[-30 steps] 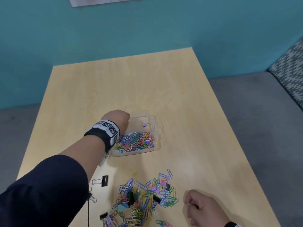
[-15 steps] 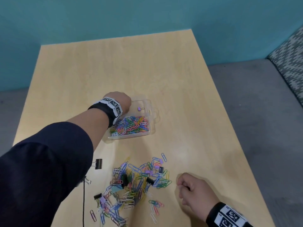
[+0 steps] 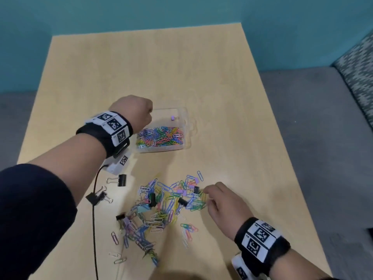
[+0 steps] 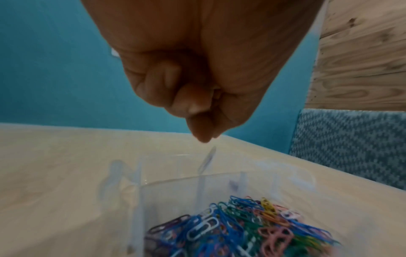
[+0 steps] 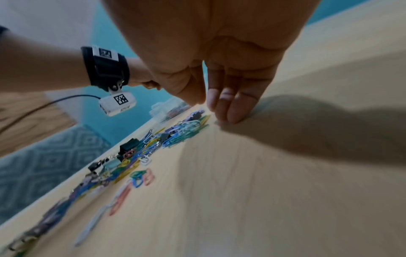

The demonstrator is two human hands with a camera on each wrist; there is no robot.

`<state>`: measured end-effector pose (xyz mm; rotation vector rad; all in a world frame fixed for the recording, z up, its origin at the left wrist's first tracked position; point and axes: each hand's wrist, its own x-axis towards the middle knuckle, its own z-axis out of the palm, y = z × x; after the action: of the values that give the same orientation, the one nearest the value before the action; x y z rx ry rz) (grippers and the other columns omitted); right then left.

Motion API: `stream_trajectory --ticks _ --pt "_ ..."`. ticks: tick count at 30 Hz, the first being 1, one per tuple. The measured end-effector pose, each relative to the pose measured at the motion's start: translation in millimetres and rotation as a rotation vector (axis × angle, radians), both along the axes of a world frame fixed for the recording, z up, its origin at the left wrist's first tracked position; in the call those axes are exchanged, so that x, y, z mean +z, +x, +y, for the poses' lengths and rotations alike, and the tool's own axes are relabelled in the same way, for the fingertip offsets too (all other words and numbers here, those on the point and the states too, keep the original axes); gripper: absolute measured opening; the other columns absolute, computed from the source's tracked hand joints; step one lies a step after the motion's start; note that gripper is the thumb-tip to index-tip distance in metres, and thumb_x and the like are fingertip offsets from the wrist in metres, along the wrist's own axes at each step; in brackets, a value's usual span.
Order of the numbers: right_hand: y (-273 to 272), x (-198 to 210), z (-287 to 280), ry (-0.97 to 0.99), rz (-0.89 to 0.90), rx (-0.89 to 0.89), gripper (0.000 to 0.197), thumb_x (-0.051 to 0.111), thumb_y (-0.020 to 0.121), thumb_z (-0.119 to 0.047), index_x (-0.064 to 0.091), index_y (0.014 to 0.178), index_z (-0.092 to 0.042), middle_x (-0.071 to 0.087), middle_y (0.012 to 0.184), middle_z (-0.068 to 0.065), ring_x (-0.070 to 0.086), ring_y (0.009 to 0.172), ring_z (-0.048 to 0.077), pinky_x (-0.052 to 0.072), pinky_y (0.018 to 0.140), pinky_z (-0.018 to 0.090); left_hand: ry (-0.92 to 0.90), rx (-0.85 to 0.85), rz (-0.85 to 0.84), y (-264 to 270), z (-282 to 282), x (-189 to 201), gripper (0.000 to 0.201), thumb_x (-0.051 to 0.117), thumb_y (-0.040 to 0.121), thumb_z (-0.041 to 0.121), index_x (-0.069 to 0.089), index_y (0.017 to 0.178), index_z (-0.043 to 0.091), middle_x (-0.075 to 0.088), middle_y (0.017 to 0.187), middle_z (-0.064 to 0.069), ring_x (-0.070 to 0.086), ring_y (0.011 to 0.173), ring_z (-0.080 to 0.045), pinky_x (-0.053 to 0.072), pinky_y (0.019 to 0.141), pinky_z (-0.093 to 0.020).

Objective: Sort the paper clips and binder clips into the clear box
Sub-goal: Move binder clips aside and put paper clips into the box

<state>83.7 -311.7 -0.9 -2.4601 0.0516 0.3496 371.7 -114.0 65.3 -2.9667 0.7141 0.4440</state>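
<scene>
The clear box (image 3: 186, 126) sits mid-table; its near compartment is full of coloured paper clips (image 3: 159, 136) and a small purple binder clip (image 3: 173, 117) lies in the far one. My left hand (image 3: 139, 112) hovers as a fist over the box's far left corner. In the left wrist view a blurred clip (image 4: 207, 160) hangs in the air just below that hand's (image 4: 204, 133) pinched fingertips, apart from them. A loose pile of paper clips and binder clips (image 3: 161, 203) lies nearer me. My right hand (image 3: 210, 196) reaches its straight fingers (image 5: 232, 111) down at the pile's right edge, holding nothing.
Two black binder clips (image 3: 121, 180) (image 3: 96, 198) lie left of the pile, by a black cable (image 3: 93, 229) from my left wrist. The wooden table (image 3: 222, 77) ends at a teal wall behind. A patterned seat (image 3: 359, 63) stands at the right on grey floor.
My right hand has uncurled from a fist and moved forward to the pile's right edge. The left fist stays over the box; a clip now hangs below it. The view has tilted down.
</scene>
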Motion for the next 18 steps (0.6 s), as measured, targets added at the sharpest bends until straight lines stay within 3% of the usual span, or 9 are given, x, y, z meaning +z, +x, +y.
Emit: stream_trajectory --ticks 3,6,11,14,16,18 --pt "17.6 -1.6 7.6 -0.173 -0.059 0.171 0.027 0.054 0.081 -0.011 0.055 0.106 -0.021 0.051 0.097 0.000 0.050 0.086 0.024 0.050 0.062 0.037 -0.286 0.118 -0.057 -53.9 25.7 6.3 0.030 0.049 0.088 0.019 0.062 0.116 0.019 0.069 0.100 -0.008 0.061 0.090 -0.031 0.049 0.074 -0.036" --pt "20.5 -3.3 12.2 -0.332 -0.097 0.320 0.027 0.057 0.071 -0.004 0.060 0.096 -0.016 0.054 0.094 0.004 0.050 0.081 0.028 0.048 0.062 0.040 -0.521 0.142 -0.102 -130.6 47.6 3.7 0.027 0.056 0.087 0.013 0.066 0.111 0.017 0.064 0.099 -0.005 0.062 0.086 -0.027 0.049 0.073 -0.034" --pt "-4.9 2.4 11.2 -0.394 -0.131 0.334 0.050 0.054 0.069 -0.006 0.055 0.119 -0.012 0.055 0.105 0.007 0.051 0.090 0.030 0.050 0.070 0.040 -0.468 0.001 -0.002 -267.3 81.9 -19.6 0.030 0.066 0.075 0.011 0.067 0.104 0.016 0.060 0.098 -0.001 0.060 0.085 -0.020 0.051 0.070 -0.029" --pt "-31.1 -2.8 13.8 -0.416 -0.133 0.415 0.054 0.060 0.071 -0.011 0.054 0.124 -0.007 0.055 0.121 0.012 0.052 0.112 0.033 0.052 0.086 0.042 -0.441 -0.058 0.014 -326.0 98.2 -38.9 0.028 0.047 0.079 0.019 0.063 0.102 0.019 0.060 0.109 -0.004 0.061 0.093 -0.023 0.054 0.069 -0.026" --pt "-44.4 -8.0 19.0 -0.453 -0.088 0.483 0.061 0.064 0.074 -0.018 0.049 0.131 -0.004 0.049 0.135 0.017 0.045 0.127 0.036 0.045 0.099 0.045 -0.420 -0.159 -0.022 -352.8 109.1 -56.1 0.028 0.043 0.083 0.020 0.056 0.107 0.016 0.058 0.116 -0.010 0.054 0.102 -0.027 0.053 0.077 -0.029" --pt "-50.4 -7.9 25.1 -0.449 -0.065 0.527 0.062 0.062 0.076 -0.023 0.047 0.133 -0.005 0.046 0.139 0.017 0.042 0.131 0.037 0.042 0.103 0.047 -0.413 -0.259 -0.080 -369.2 116.1 -70.3 0.026 0.041 0.086 0.019 0.054 0.108 0.012 0.062 0.115 -0.018 0.050 0.107 -0.030 0.045 0.091 -0.033"
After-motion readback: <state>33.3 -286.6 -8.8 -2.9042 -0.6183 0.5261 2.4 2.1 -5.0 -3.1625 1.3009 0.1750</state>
